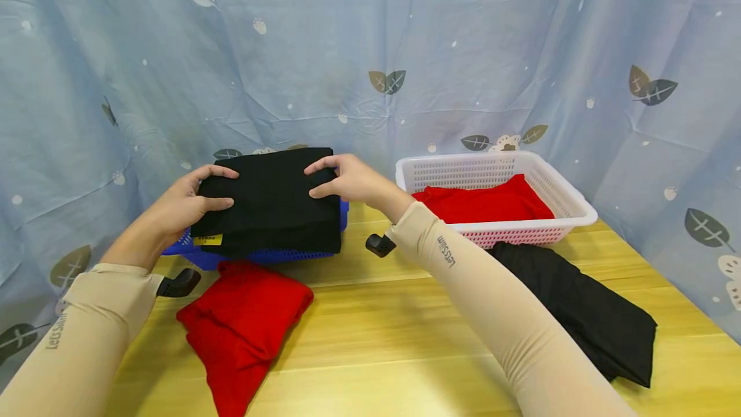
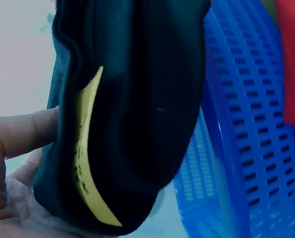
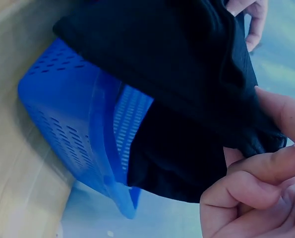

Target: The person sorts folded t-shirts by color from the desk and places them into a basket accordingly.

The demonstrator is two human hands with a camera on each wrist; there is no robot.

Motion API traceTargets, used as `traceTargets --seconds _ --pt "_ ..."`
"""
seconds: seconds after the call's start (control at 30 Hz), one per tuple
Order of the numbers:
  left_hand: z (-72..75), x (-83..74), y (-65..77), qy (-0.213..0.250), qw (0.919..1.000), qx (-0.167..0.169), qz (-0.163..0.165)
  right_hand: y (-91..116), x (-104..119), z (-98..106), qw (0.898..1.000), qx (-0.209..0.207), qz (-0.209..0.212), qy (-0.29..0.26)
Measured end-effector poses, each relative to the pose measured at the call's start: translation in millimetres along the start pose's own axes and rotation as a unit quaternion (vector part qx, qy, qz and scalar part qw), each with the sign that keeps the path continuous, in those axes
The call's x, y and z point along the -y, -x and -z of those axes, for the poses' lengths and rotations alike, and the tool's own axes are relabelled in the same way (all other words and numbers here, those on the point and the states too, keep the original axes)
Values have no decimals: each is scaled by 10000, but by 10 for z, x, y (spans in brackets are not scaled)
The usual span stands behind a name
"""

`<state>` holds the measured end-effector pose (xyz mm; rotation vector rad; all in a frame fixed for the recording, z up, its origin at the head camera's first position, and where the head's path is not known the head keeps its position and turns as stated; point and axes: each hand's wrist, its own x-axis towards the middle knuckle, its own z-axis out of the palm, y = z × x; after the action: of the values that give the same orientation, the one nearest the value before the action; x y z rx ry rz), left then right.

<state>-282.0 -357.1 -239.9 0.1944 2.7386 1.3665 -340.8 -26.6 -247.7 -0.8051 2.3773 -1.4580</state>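
My left grip (image 1: 181,208) and right grip (image 1: 356,179) pinch folded black fabric (image 1: 269,204) over a blue perforated plastic basket (image 3: 58,109), partly hidden, toward the wooden table (image 1: 370,333)'s far left corner; wood shows rightward; the near edge is cut off.

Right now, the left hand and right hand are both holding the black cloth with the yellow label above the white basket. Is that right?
Not quite: the basket below is blue, not white. The head view shows the left hand and right hand both holding the black cloth with the yellow label above the blue basket.
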Motion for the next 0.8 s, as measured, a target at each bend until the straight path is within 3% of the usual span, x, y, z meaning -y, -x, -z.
traceTargets --seconds 0.3,0.63,0.8 --pt "101 158 -239 -503 9975 -274 426 -375 -24 -228 9986 -389 -275 218" --pt "71 284 -403 -605 9935 -905 319 -599 11 -411 9902 -1083 -520 715" --pt "41 344 -461 -885 9908 -928 429 -632 -51 -508 9878 -1057 -583 979"
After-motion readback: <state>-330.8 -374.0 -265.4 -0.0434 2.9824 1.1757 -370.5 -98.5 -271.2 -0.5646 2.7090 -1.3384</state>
